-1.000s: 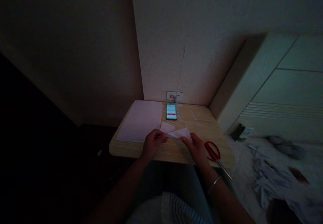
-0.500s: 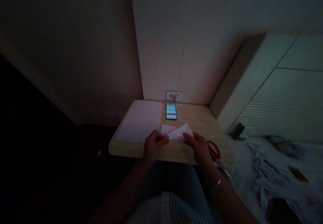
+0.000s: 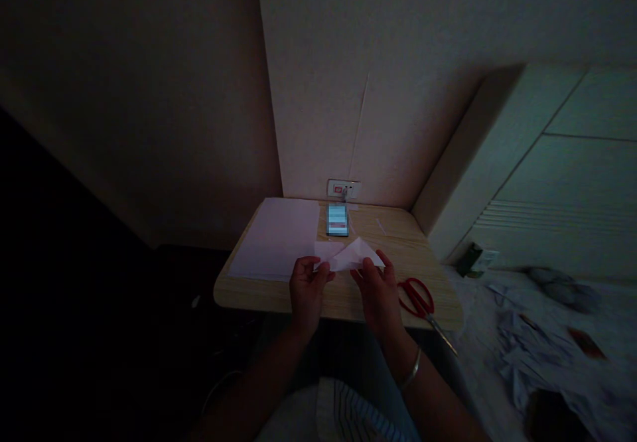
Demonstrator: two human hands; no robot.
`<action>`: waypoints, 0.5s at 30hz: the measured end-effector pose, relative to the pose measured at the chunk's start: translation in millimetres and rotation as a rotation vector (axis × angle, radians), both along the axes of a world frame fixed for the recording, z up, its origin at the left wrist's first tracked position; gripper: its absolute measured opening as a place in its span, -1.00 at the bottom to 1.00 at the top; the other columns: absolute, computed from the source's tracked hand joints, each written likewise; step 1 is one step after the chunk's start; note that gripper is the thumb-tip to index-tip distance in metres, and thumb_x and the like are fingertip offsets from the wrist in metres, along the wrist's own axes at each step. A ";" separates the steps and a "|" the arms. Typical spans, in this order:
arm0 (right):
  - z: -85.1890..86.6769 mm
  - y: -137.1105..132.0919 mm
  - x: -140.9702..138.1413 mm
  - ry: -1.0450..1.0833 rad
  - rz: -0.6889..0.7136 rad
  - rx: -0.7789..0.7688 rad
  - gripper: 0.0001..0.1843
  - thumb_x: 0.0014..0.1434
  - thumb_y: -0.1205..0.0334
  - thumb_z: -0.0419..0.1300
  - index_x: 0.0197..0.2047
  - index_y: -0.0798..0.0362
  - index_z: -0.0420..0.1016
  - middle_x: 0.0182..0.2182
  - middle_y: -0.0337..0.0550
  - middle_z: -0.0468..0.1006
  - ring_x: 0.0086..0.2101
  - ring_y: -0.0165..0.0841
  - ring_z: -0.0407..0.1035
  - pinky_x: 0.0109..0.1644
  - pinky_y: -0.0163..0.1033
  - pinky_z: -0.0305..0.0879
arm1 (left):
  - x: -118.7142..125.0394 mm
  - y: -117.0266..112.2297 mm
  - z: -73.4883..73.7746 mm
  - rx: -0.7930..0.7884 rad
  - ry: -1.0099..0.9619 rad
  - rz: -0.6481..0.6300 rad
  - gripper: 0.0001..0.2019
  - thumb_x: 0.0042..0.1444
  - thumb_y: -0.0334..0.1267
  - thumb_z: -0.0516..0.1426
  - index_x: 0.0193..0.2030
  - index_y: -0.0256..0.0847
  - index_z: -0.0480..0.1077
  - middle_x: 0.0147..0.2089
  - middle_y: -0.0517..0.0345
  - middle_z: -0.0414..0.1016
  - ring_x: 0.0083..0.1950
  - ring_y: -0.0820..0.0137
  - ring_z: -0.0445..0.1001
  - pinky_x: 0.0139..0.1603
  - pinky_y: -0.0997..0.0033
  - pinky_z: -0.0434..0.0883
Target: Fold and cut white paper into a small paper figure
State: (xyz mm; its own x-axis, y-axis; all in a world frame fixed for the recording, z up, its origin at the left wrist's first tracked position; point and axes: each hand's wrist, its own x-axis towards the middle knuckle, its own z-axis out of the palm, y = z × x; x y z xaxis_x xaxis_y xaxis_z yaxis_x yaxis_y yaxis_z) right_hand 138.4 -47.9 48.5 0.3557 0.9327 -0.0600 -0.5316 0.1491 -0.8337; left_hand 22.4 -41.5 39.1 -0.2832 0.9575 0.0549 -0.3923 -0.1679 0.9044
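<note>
A small folded piece of white paper (image 3: 354,254) is held up just above the front of the wooden table (image 3: 343,306). My left hand (image 3: 307,289) pinches its left end between thumb and fingers. At the right end, my right hand (image 3: 377,287) grips the paper with the thumb on the near side. Another small white paper piece (image 3: 326,250) shows behind the left part of the folded one. Red-handled scissors (image 3: 419,300) lie right of my right hand, blades jutting past the table's front edge.
A stack of white paper sheets (image 3: 279,236) covers the table's left side. A lit phone (image 3: 337,220) lies at the back, below a wall socket (image 3: 343,188). Thin paper strips (image 3: 381,226) lie nearby. To the right is a bed (image 3: 480,309) with scattered things.
My right hand has shifted left and turned more upright, uncovering more of the scissors. The folded paper has moved slightly left and its peak is a little higher.
</note>
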 end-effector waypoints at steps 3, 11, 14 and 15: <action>0.4 -5.7 -7.2 0.028 0.047 0.038 -0.73 -0.05 0.25 0.32 -0.25 -0.02 0.37 -0.33 -0.29 0.47 -0.29 -0.43 0.40 -0.10 -0.22 0.39 | -1.4 -0.6 0.6 -0.006 -0.007 -0.012 -0.68 -0.08 -0.18 0.24 -0.23 -0.19 0.25 -0.37 0.29 0.41 -0.36 0.51 0.46 -0.28 0.43 0.51; 1.1 -12.1 -21.1 0.080 0.168 0.076 -0.61 -0.05 0.31 0.29 -0.14 -0.09 0.29 -0.28 -0.30 0.50 -0.26 -0.40 0.42 -0.11 -0.17 0.40 | 1.1 -6.2 -4.6 0.026 0.080 -0.078 -0.76 -0.04 -0.21 0.22 -0.28 -0.19 0.26 -0.45 0.30 0.39 -0.39 0.50 0.45 -0.30 0.50 0.44; 0.6 -10.6 -22.0 0.041 0.133 0.041 -0.68 -0.03 0.26 0.28 -0.18 -0.04 0.31 -0.30 -0.26 0.50 -0.32 -0.39 0.42 -0.21 -0.21 0.41 | 3.2 -9.8 -9.5 0.048 0.161 -0.149 -0.79 -0.04 -0.19 0.22 -0.35 -0.21 0.30 -0.44 0.25 0.43 -0.37 0.48 0.46 -0.29 0.50 0.42; 0.7 -9.7 -20.8 0.031 0.120 0.034 -0.69 -0.03 0.25 0.27 -0.19 -0.03 0.31 -0.30 -0.25 0.50 -0.33 -0.39 0.42 -0.25 -0.23 0.41 | 3.0 -11.0 -10.1 0.044 0.168 -0.172 -0.80 -0.05 -0.18 0.22 -0.36 -0.22 0.32 -0.43 0.23 0.45 -0.36 0.46 0.47 -0.27 0.49 0.43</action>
